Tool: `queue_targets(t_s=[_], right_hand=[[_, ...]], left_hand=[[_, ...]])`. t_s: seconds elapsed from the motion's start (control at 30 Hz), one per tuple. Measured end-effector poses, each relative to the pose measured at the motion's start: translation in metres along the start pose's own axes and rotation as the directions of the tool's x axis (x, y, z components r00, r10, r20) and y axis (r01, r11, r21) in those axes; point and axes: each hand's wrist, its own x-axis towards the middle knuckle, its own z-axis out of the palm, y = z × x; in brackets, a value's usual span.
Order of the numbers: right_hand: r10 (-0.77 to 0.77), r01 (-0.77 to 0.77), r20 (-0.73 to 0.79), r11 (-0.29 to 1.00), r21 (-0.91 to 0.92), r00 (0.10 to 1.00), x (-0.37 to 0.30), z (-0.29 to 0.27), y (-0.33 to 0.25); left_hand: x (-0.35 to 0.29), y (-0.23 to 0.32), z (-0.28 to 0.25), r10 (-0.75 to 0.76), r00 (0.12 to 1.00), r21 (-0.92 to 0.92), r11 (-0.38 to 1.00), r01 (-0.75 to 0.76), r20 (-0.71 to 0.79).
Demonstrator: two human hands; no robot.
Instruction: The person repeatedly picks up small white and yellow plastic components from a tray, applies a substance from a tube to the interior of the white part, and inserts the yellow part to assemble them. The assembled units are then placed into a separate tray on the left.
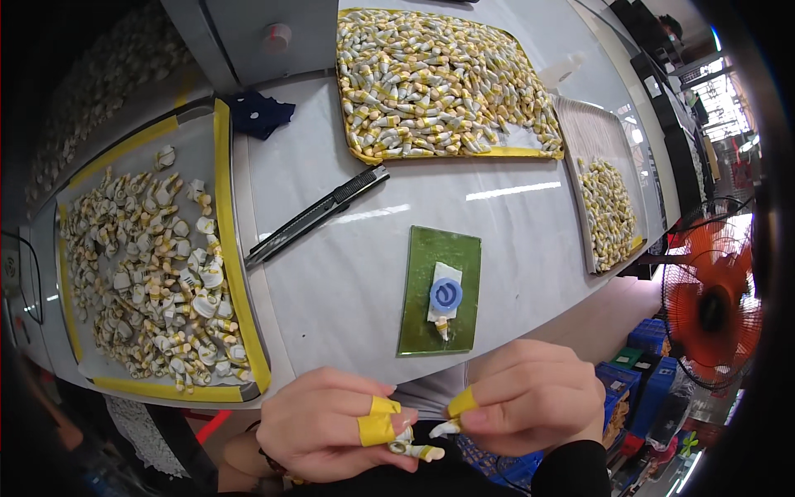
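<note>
Below the table's near edge, my left hand (331, 427) has its thumb and fingers closed on a small white-and-yellow piece (416, 450) with a pale tip. Yellow tape wraps two of its fingers. Close beside it, my right hand (530, 398) pinches a small white curved piece (445, 429) between thumb and taped forefinger. The two pieces are near each other but apart. Ahead of my hands lies a green glass-like plate (416, 290). On it rest a white pad (447, 272), a blue round mould-like part (445, 295) and one small yellow-and-white piece (443, 329).
A yellow-taped tray (224, 190) of white-and-yellow pieces stands at left. Another tray (464, 154), full of slim pieces, lies at the back, with a partly filled tray (580, 124) to its right. A black utility knife (319, 215) lies between. An orange fan (712, 306) stands right.
</note>
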Motion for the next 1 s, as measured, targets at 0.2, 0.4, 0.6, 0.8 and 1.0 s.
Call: queue_targets(t_s=[0.2, 0.4, 0.6, 0.8, 1.0], right_hand=[[-0.063, 0.068, 0.088, 0.996, -0.055, 0.994, 0.001, -0.001, -0.007], [-0.225, 0.219, 0.178, 0.974, 0.05, 0.958, 0.011, 0.0, 0.007], [-0.215, 0.209, 0.186, 0.976, 0.054, 0.959, 0.012, 0.0, 0.007], [-0.273, 0.262, 0.121, 0.96, 0.095, 0.954, 0.01, 0.003, 0.013], [-0.096, 0.098, 0.124, 0.995, -0.01, 0.988, 0.008, -0.001, 0.001]], left_hand=[[0.006, 0.005, 0.003, 0.035, 0.999, 0.124, 0.992, -0.039, 0.037], [0.007, 0.009, 0.005, 0.074, 0.995, 0.15, 0.987, -0.063, -0.067], [0.01, 0.007, 0.004, 0.099, 0.993, 0.117, 0.989, -0.091, -0.058], [0.008, 0.006, 0.005, 0.119, 0.991, 0.126, 0.986, -0.11, -0.064], [0.011, 0.006, 0.009, 0.103, 0.99, 0.254, 0.964, -0.076, -0.094]])
